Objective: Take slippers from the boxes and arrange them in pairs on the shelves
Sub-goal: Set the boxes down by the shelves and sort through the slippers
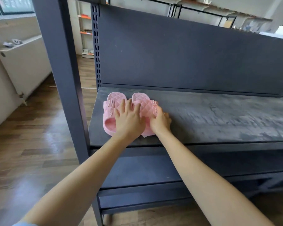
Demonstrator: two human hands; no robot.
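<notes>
Slippers (pixel 115 97) lie beneath left grip (pixel 129 119); right grip (pixel 160 121) clasps their side.

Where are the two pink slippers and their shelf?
left pink slipper (pixel 109 110): head view, on its bunny-marked strap.
right pink slipper (pixel 145 104): head view, on its quilted strap.
shelf (pixel 219 115): head view, on its bare top.

I read the frame as bright, lit by soft daylight from the window (pixel 13 5) at upper left. The wooden floor (pixel 39 141) carries pale glare patches. The pink slippers (pixel 111 110) are sharp at centre; motion blur smears the shelf (pixel 227 116) surface toward the right edge. Wide-angle distortion bows straight lines near the borders. Shadows are faint.
</notes>
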